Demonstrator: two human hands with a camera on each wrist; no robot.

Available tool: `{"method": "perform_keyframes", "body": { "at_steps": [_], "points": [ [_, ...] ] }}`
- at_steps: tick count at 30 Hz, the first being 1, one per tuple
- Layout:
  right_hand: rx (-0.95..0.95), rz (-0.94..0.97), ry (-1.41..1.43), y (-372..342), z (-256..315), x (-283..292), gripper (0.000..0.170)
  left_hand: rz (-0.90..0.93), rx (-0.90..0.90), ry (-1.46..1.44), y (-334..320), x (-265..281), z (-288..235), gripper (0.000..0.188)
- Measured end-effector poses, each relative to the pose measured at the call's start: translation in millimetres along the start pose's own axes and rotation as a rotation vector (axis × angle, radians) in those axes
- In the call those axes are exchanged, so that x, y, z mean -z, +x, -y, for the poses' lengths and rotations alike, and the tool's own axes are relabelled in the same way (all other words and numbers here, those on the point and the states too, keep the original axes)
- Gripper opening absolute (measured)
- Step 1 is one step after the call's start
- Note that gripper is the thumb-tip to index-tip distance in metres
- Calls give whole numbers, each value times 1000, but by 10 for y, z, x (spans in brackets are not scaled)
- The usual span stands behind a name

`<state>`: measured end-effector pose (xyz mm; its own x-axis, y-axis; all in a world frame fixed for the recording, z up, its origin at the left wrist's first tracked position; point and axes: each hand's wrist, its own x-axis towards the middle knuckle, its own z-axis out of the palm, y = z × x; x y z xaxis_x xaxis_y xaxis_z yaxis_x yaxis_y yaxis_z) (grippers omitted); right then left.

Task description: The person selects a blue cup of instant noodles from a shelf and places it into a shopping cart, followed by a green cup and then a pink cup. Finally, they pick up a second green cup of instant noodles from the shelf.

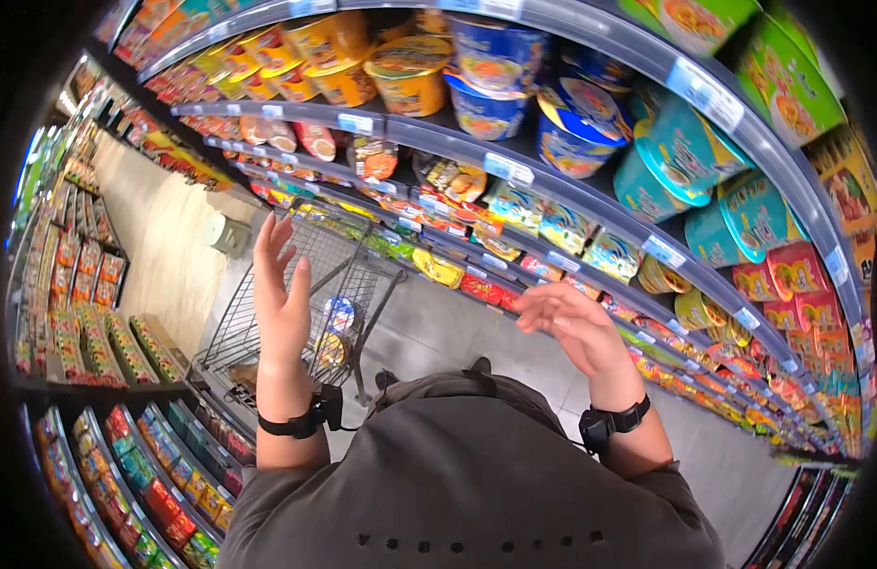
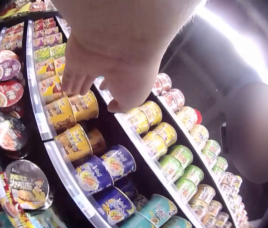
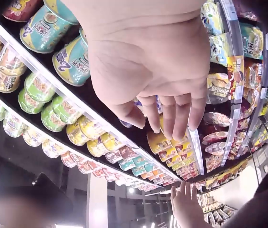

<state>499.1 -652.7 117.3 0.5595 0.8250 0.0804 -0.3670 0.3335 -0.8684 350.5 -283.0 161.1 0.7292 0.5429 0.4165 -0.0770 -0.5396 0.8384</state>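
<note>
The left hand (image 1: pixel 285 299) is raised over the cart's side, fingers loosely extended and thumb apart, holding nothing. Opposite it, the right hand (image 1: pixel 579 327) hovers in front of the shelves with relaxed, slightly bent fingers, also empty. Neither touches any goods. In the left wrist view the left hand (image 2: pixel 110 71) appears before rows of cup noodles, including blue cups (image 2: pixel 94 174). The right wrist view has the right hand (image 3: pixel 153 76), palm showing, beside teal cups (image 3: pixel 46 29); the left hand is small at the bottom.
A wire shopping cart (image 1: pixel 235 318) stands at the left, with round-lidded packs (image 1: pixel 332 349) in it. Curved shelves of noodle cups and packets run along the upper and right side. More racks (image 1: pixel 126 474) line the left. Grey floor (image 1: pixel 438 327) lies between the person and the shelves.
</note>
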Motion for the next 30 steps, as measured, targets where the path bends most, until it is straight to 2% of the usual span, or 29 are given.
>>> {"method": "perform_keyframes", "body": {
  "at_steps": [7,25,30],
  "points": [
    [-52,69,-35,386,-227,-483,47,-109,40,39,-298,814,337,65],
    [-385,195,-105,1567,-1531,-2483,38,-397,267,-73,-1381,3315,1337,58],
    [-389,238,-177,1935,-1749,-2980,38,-489,310,-18,-1737,3885,1576,57]
  ]
}}
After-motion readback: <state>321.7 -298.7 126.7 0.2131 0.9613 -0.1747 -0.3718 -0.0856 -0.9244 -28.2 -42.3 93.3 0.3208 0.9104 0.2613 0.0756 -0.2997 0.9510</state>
